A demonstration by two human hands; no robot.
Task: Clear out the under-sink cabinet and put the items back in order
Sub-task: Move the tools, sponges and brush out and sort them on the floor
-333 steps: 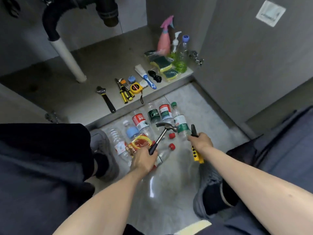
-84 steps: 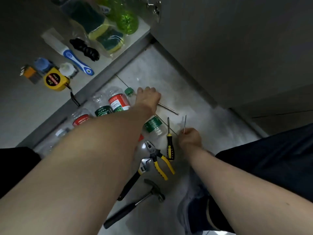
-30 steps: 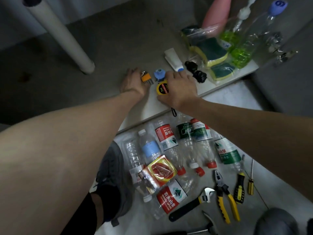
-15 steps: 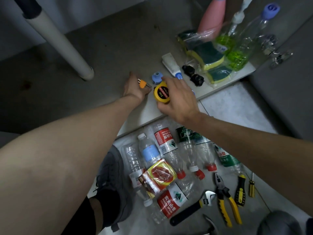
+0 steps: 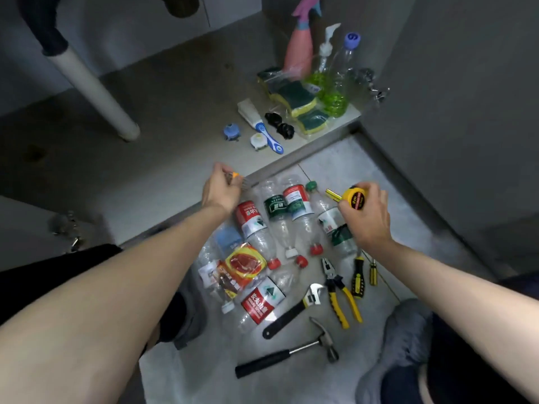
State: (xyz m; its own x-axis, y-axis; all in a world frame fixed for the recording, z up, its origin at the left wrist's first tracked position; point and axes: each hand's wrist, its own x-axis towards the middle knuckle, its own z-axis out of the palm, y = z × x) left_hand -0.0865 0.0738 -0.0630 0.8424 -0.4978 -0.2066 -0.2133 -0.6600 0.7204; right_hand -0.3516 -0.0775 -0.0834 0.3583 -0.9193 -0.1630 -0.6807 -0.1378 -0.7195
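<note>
I see empty plastic bottles on the floor; my right hand grips the yellow tape measure, my left hand pinches an orange hex-key set.

Bottles lie in a row on the floor before the cabinet. Wrench, pliers and screwdrivers lie to their right; hammer nearest the person. Sponges and spray bottles stand at the cabinet's right rear; pipe at its left.
</note>
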